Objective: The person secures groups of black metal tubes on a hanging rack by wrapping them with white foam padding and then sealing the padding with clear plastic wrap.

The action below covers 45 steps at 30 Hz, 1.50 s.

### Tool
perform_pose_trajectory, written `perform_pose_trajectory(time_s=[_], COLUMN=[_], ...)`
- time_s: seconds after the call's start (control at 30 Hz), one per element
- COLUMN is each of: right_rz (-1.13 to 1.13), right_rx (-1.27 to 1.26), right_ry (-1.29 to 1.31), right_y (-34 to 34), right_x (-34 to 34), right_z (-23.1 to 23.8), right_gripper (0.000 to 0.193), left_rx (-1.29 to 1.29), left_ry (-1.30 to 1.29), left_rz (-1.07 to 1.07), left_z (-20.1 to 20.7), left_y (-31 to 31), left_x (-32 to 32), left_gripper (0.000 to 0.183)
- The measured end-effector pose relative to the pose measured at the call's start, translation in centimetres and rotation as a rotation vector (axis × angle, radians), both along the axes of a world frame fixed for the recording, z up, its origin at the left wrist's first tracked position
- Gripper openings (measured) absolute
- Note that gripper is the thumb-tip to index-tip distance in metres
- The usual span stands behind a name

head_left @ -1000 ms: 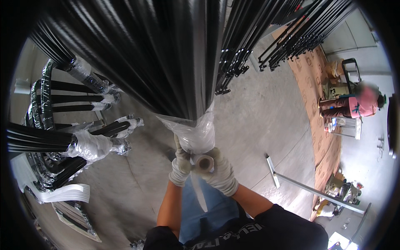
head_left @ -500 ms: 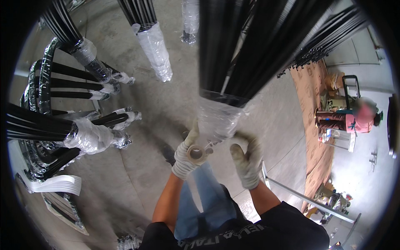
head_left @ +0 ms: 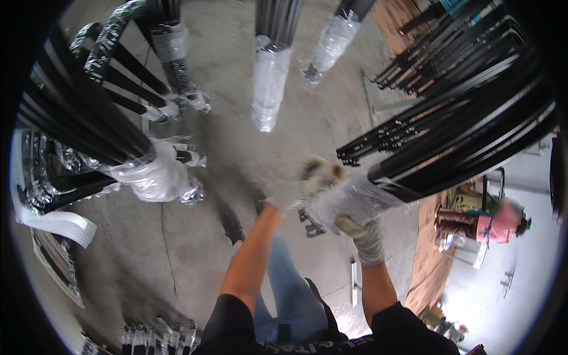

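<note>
A thick bundle of long black metal bars (head_left: 408,174) slants in from the upper right. Clear plastic film (head_left: 361,195) is wrapped around its near end, where small dark brackets stick out. My right hand (head_left: 365,235), in a pale work glove, grips the wrapped end from below, its thumb showing and the other fingers partly hidden. My left hand (head_left: 299,188), also gloved and smeared by motion, is at the upper left side of that end. It holds a small roll of wrapping film (head_left: 315,170) with a brown core, blurred.
More film-wrapped black bundles stand at the left (head_left: 151,171) and ahead (head_left: 272,86). Unwrapped black bars (head_left: 408,130) lie beyond my bundle. Brown cardboard sheeting (head_left: 427,254) covers the floor at right, where a person in pink (head_left: 497,228) is by a small table.
The bundle has swung from steep to slanting toward the right. My right hand has come onto its wrapped end. My left hand has moved up and right with the roll.
</note>
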State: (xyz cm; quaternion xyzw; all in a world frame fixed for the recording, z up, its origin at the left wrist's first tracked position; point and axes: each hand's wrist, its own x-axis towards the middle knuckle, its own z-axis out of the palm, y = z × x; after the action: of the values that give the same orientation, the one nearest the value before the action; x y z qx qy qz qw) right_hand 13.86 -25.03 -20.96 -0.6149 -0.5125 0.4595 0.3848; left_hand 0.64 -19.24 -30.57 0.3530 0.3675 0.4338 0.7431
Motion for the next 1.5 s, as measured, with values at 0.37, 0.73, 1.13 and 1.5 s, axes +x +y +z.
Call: perform_pose_trajectory(time_s=[0.37,0.73,1.13,1.5], right_rz=[0.136,0.102,-0.268,0.080], right_rx=[0.232,-0.211,-0.234,-0.068], right_ry=[-1.075,-0.087,0.501,-0.187], right_y=[-8.6,-2.2,-4.7,-11.2], right_x=[9.9,10.7,10.1,2.9], right_z=[-8.4,-10.9,-13.1,-1.8], right_gripper=[0.036,0.034,0.034,0.051], left_rx=[0.557,0.148,-0.112,0.013], left_ry=[-0.049,-0.282,-0.211,-0.191], left_rz=[-0.459,-0.452,-0.400,0.071], left_z=[1.1,-2.0,2.2,-2.3], left_y=[1.3,-2.5,-6.2,-9.8], left_x=[4.1,3.7,1.6,4.1], left_gripper=[0.042,0.052,0.076,0.071])
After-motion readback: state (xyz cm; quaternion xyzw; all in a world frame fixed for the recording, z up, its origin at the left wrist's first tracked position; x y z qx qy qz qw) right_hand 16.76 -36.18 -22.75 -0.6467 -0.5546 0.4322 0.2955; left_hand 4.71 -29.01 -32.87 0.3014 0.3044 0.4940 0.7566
